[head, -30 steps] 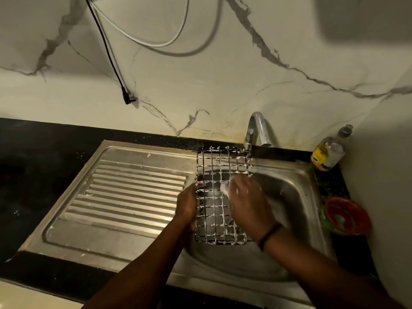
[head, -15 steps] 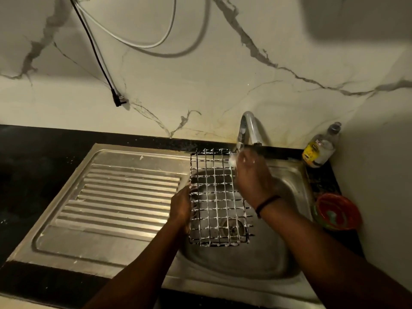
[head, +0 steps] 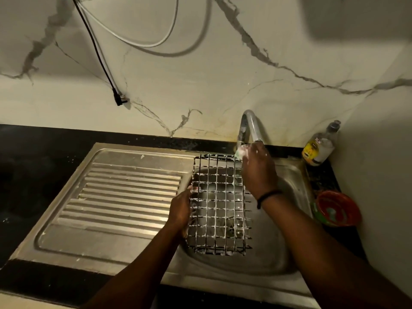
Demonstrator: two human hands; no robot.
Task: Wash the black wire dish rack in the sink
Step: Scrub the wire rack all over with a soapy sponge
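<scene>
The wire dish rack (head: pixel 219 206), a soapy grid, lies flat over the steel sink basin (head: pixel 287 221). My left hand (head: pixel 180 210) grips its left edge about halfway down. My right hand (head: pixel 256 168), foamy, holds a small pale scrubber (head: pixel 239 151) at the rack's far right corner, directly under the tap spout (head: pixel 249 128). Most of the scrubber is hidden by my fingers. Whether water is running I cannot tell.
A ribbed steel drainboard (head: pixel 124 197) lies left of the basin, with black counter (head: pixel 29 175) beyond it. At the right stand a yellow-labelled bottle (head: pixel 320 147) and a red bowl (head: pixel 336 208). A black cable plug (head: pixel 119 100) hangs on the marble wall.
My right hand moved from the middle of the rack up to its far right corner under the tap. The left hand kept its hold on the left edge.
</scene>
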